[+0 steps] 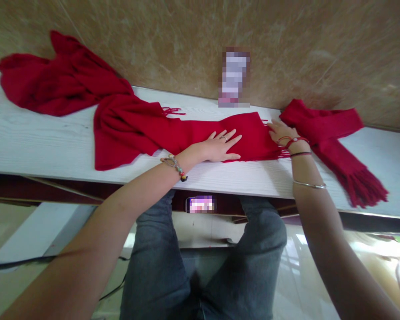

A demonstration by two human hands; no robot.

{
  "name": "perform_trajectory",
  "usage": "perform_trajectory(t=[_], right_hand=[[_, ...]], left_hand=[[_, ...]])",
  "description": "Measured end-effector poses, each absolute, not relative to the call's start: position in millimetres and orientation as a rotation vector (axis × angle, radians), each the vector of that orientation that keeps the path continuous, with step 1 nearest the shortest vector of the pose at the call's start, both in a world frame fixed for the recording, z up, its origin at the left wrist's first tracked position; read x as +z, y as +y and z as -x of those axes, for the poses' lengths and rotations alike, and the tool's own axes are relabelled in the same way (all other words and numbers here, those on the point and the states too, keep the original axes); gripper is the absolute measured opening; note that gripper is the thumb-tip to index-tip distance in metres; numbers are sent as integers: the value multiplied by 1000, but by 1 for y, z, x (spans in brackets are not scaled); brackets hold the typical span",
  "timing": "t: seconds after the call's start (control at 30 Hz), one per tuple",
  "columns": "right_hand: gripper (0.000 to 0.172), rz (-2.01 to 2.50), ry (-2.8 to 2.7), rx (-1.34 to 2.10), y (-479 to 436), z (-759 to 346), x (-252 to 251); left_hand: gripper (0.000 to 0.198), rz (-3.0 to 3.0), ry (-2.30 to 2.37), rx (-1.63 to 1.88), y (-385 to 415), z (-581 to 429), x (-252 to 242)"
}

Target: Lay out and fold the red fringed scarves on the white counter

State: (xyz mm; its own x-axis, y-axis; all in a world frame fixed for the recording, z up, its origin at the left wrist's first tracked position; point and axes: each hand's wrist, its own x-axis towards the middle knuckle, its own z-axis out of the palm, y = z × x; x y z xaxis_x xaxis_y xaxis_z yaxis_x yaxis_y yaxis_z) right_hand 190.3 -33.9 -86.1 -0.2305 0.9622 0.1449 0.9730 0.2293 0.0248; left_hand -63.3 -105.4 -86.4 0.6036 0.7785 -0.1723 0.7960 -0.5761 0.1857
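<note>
A red scarf (193,133) with fringed ends lies stretched along a narrow white table. My left hand (216,148) rests flat on its smooth part, fingers spread. At the scarf's right fringed end, my right hand (282,132) lies palm down with its fingers on the edge and fringe. Further left the red cloth is bunched into a loose heap (63,80); whether it is all one piece, I cannot tell. Another red scarf (330,133), folded across itself with its fringe toward me, lies beyond my right wrist.
The white table (46,138) runs against a brown marbled wall (153,44). A blurred-out card or sign (234,78) is at the wall. On a dark ledge below the tabletop sits a phone (200,204) with a lit screen, above my knees. A dark cable (23,263) hangs at lower left.
</note>
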Motion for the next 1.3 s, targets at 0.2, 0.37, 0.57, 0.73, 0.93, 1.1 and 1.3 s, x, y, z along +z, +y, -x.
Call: perform_trajectory(t=[0.2, 0.37, 0.57, 0.73, 0.93, 1.1, 1.3], right_hand=[[51, 1674, -2169, -100, -43, -173, -68], [50, 1449, -2479, -13, -57, -139, -68], [50, 1656, -2587, 49, -47, -152, -81], [50, 1870, -2449, 33, -35, -182, -85], [51, 1755, -2216, -151, -32, -185, -78], [50, 1386, -2415, -57, -42, -153, -77], [52, 1657, -2595, 64, -40, -154, -89]], left_hand=[[81, -2587, 1300, -102, -106, 63, -85], [80, -2586, 1297, -117, -108, 62, -83], [80, -2584, 1286, -123, -106, 63, -84], [80, -2593, 1296, -119, -106, 63, -84], [78, -2587, 1322, -141, -108, 62, -83], [78, -2596, 1319, -126, -108, 61, -83], [76, -2575, 1351, -139, -108, 62, -82]])
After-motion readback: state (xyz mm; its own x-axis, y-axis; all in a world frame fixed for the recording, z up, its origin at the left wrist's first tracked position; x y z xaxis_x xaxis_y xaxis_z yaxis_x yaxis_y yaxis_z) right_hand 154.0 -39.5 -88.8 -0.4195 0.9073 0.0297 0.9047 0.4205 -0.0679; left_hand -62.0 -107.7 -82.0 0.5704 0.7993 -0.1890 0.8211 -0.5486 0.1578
